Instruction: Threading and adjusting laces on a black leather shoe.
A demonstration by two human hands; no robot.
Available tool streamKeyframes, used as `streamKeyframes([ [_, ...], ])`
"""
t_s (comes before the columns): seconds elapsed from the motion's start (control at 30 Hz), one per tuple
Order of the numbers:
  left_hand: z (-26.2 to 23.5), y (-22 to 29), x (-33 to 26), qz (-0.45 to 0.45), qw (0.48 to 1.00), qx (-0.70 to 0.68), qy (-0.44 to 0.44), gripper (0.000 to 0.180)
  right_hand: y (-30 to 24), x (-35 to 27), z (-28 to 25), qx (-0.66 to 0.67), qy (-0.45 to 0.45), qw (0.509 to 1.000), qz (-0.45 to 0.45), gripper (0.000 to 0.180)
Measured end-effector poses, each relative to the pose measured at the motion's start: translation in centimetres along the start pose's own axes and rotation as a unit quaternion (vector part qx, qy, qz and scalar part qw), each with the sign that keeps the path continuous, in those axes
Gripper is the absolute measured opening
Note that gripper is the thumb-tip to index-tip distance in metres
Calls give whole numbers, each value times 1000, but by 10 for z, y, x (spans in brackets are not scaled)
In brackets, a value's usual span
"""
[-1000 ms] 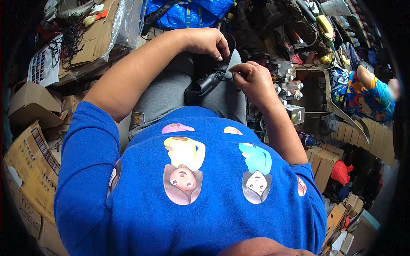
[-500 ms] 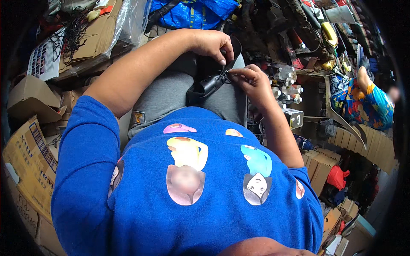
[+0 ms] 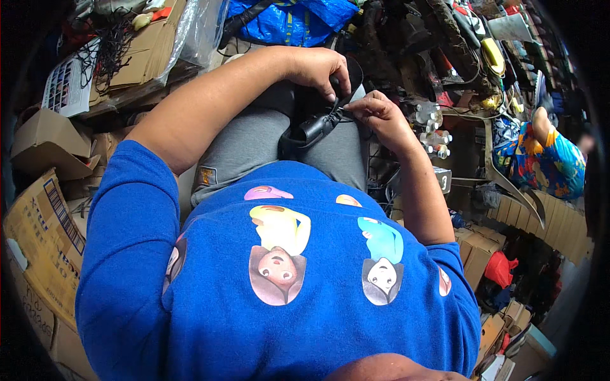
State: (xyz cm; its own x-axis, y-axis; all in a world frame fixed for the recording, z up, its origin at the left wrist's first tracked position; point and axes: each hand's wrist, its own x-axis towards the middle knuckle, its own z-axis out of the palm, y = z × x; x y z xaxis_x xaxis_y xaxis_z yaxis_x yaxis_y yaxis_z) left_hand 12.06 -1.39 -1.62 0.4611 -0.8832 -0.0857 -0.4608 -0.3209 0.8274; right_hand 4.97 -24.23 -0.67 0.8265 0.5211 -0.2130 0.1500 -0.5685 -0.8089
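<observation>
A black leather shoe (image 3: 311, 129) lies across my lap between the thighs, its dark laced part toward my hands. My left hand (image 3: 323, 71) arches over the shoe's far end, thumb and fingers closed on its dark upper edge. From the right, my right hand (image 3: 380, 115) comes in with thumb and forefinger pinched together close beside the laced part. Something small and pale shows at those fingertips, too fine to name. A dark band curves up beyond the fingers. Grey trousers (image 3: 244, 140) cover my legs underneath.
Clear bottles (image 3: 435, 136) stand right of my right hand. A blue bag (image 3: 286, 22) lies ahead, and flattened cardboard (image 3: 149, 57) with black cords is at the far left. An open carton (image 3: 47, 146) sits at left. Another person's bare foot (image 3: 542, 124) shows at right.
My right hand has shifted slightly right and nearer me, still pinched. My left hand stays almost in place on the shoe, which has hardly moved.
</observation>
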Motion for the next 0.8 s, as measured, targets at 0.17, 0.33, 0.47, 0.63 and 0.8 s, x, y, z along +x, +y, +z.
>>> streamKeyframes([
  [0.17, 2, 0, 0, -23, 1000, -6, 7, 32, -9, -1, 14, -44, 54, 998, -3, 32],
  [0.33, -1, -2, -3, 6, 1000, -20, 8, 27, -19, -7, 7, -116, 72, 988, -76, 34],
  [0.47, -1, 0, 0, -52, 995, -80, -32, 25, -24, -8, 6, -155, 72, 983, -67, 33],
  [0.63, -6, 8, -3, -59, 989, -115, -69, 27, -21, -14, 9, -162, 80, 982, -55, 26],
  [0.8, -7, 5, -2, -47, 989, -113, -79, 30, -18, -14, 12, -166, 94, 979, -67, 25],
])
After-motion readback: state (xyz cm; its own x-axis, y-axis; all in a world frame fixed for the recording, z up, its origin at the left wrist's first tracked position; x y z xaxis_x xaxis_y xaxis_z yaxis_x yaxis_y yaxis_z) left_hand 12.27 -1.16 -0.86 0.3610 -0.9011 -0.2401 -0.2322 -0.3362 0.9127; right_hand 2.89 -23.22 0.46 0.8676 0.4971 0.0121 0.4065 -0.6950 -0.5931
